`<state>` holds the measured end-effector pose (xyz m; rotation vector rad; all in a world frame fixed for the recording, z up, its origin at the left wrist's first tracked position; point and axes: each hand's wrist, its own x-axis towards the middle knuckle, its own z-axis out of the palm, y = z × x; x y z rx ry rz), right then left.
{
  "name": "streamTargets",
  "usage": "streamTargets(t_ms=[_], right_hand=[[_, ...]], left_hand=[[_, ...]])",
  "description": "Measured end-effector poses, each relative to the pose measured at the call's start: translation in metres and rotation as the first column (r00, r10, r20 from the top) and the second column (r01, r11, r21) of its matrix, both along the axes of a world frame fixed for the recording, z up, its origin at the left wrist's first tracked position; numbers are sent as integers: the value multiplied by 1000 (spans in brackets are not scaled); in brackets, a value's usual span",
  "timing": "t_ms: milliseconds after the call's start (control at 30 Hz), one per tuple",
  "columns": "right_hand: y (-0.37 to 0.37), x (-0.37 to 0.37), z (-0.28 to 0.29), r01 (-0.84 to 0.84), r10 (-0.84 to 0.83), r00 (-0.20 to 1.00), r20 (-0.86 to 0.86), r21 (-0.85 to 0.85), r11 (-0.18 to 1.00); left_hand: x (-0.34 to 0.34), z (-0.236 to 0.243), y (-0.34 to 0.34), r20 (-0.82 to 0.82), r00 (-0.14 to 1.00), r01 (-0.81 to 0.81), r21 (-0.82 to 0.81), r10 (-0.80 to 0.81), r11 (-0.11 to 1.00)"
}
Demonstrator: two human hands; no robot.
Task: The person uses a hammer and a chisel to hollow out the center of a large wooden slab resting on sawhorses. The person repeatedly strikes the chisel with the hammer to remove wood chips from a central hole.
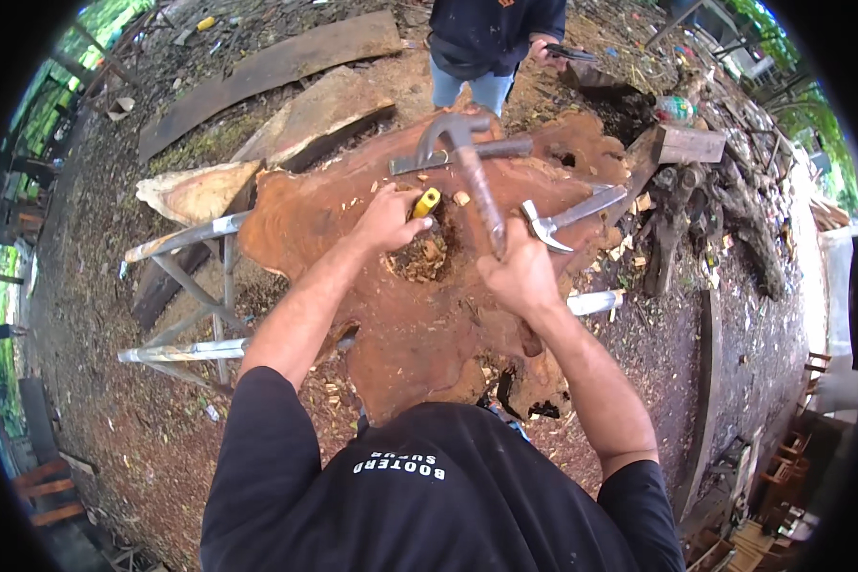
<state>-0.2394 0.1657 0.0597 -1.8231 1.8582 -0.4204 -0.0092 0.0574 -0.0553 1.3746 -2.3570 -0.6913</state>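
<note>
A large reddish-brown wood slab [400, 324] lies on metal trestles in front of me. My left hand [386, 219] grips a chisel with a yellow handle [427, 202], its tip set in a rough hollow of chips [424, 255] in the slab. My right hand [520, 276] holds the wooden shaft of a hammer [467, 157], raised with its steel head above the slab's far part. A second claw hammer [567, 217] lies on the slab just right of my right hand. A flat metal bar [462, 154] rests across the slab's far edge.
Metal trestle legs [195, 286] stick out to the left. Thick planks [276, 67] and wood offcuts [200, 191] lie on the dirt beyond. A gnarled root pile [725, 210] sits to the right. A person in jeans and dark top [491, 48] stands at the slab's far side.
</note>
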Motion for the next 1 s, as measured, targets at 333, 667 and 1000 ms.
streamTargets(t_ms=[333,667,1000], right_hand=[[20,-44,21,219,-203,929,309,-18,976],[41,-52,-17,198,-195,885,424,37,980],[75,-63,-41,255,-296,806,513,150,955]], left_hand=[[26,74,-52,-307,942,-90,158,136,983],[4,42,-30,-435,886,-172,12,160,985],[-16,55,-35,-378,892,-322,-142,249,936]])
